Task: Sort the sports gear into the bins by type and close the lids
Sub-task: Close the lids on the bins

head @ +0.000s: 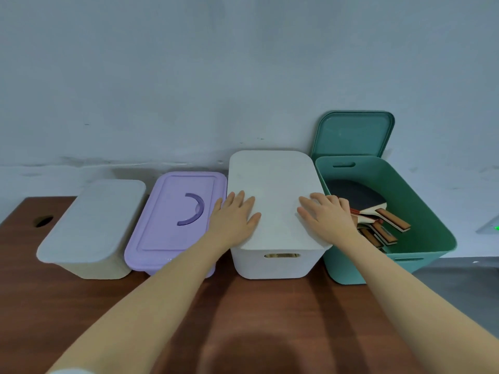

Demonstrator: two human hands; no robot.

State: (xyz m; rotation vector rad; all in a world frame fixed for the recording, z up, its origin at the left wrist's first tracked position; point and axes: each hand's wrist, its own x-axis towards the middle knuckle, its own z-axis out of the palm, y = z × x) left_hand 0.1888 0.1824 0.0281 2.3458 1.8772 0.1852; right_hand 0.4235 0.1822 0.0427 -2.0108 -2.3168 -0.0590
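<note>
Several bins stand in a row on the brown table (pixel 270 319). The white bin (pixel 278 263) in the middle has its white lid (pixel 272 179) on. My left hand (pixel 235 214) lies flat on the lid's left side, and my right hand (pixel 326 214) presses flat on its right side. To the right, the green bin (pixel 426 211) is uncovered and holds table tennis paddles (pixel 378 217). Its green lid (pixel 353 133) leans upright against the wall behind it. The purple bin (pixel 172 220) and the cream bin (pixel 91 220) on the left have their lids on.
A grey-white wall rises directly behind the bins. A round cable hole (pixel 43 221) sits in the table's far left corner. The green bin overhangs the table's right edge, beyond which lies grey floor (pixel 464 287).
</note>
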